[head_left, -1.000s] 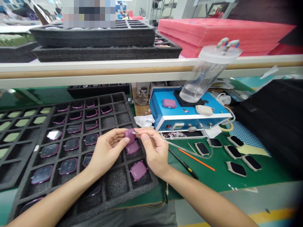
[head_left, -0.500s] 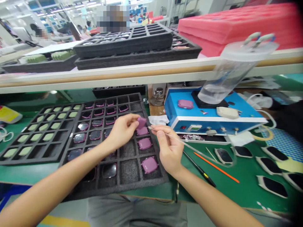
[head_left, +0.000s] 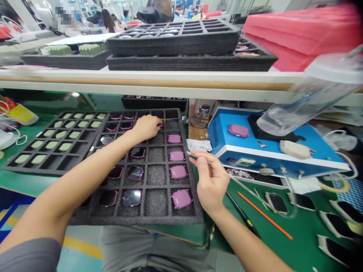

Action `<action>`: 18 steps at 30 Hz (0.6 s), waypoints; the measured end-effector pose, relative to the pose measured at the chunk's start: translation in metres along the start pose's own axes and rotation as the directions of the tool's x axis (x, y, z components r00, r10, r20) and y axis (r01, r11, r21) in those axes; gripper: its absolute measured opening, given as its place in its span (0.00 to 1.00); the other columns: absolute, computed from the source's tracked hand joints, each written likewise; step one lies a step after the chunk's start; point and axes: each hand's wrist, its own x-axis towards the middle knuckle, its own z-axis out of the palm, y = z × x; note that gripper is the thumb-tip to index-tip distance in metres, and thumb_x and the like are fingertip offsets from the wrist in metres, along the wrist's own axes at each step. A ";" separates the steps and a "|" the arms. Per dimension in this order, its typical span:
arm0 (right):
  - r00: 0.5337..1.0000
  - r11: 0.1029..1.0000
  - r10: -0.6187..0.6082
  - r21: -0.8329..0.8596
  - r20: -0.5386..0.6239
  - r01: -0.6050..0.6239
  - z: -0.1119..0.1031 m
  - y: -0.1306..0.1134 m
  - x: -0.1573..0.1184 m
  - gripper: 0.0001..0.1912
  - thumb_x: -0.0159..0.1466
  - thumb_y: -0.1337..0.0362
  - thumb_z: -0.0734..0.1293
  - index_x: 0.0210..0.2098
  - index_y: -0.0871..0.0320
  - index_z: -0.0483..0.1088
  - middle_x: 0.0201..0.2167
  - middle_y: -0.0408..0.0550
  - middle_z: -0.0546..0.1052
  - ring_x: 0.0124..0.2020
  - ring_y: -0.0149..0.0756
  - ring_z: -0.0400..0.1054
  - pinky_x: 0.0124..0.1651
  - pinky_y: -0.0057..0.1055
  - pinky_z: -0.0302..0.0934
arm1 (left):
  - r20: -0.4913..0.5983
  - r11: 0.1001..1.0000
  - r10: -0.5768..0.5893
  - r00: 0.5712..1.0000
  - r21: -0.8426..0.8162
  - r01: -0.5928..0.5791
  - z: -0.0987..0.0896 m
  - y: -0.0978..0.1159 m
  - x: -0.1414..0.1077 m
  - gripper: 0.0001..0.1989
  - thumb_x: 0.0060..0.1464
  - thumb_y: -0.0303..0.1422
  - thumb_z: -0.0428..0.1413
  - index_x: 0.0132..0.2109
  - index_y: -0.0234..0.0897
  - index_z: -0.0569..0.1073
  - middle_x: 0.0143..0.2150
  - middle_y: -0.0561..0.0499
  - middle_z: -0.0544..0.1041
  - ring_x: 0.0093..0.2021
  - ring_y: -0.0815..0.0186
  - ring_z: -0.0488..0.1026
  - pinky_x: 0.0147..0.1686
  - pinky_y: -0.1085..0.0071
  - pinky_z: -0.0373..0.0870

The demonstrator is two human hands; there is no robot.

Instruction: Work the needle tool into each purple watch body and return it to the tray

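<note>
The right hand [head_left: 212, 185] pinches a thin clear tube [head_left: 211, 165] between thumb and fingers in a firm grip. The tube's long axis slants: its fine tip points far and left, just beside a white cloth [head_left: 198, 145], and its length trails near and right over the green tabletop [head_left: 306, 241]. The left hand [head_left: 146, 127] reaches across a black foam tray [head_left: 136, 221], its fingers curled down on a sliver of purple casing [head_left: 160, 125] in a far cell; the fingers hide whether the grip is clamped on it. More purple casings [head_left: 178, 172] sit in the tray's right column, with dark glass-faced pieces [head_left: 135, 173] to their left. Farther right, a blue machine [head_left: 241, 156] carries another purple casing [head_left: 238, 130].
</note>
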 end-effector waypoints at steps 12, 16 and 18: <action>0.996 0.996 -0.091 0.013 -0.018 0.091 0.002 -0.008 -0.001 0.07 0.72 0.62 0.67 0.41 0.55 0.78 0.43 0.49 0.82 0.48 0.41 0.79 0.52 0.43 0.77 | -0.019 0.460 -0.020 1.000 -0.888 -0.008 0.010 0.058 -0.088 0.13 0.60 0.29 0.60 0.52 0.30 0.78 0.47 0.40 0.85 0.45 0.60 0.83 0.48 0.64 0.78; 0.993 0.993 -0.116 0.006 0.021 0.116 0.001 -0.004 -0.003 0.08 0.72 0.64 0.66 0.43 0.54 0.79 0.45 0.50 0.83 0.51 0.43 0.79 0.58 0.49 0.75 | 0.117 0.164 -0.057 0.991 -0.979 0.125 0.022 0.076 -0.116 0.15 0.55 0.30 0.66 0.49 0.31 0.78 0.45 0.42 0.86 0.44 0.62 0.83 0.48 0.67 0.78; 0.993 0.993 -0.116 -0.014 0.017 0.116 0.000 -0.002 -0.003 0.08 0.72 0.64 0.66 0.43 0.54 0.79 0.45 0.50 0.83 0.51 0.44 0.79 0.58 0.49 0.75 | 0.123 0.116 -0.065 0.990 -0.985 0.130 0.024 0.078 -0.117 0.15 0.55 0.30 0.67 0.48 0.31 0.78 0.45 0.42 0.86 0.44 0.63 0.82 0.49 0.67 0.77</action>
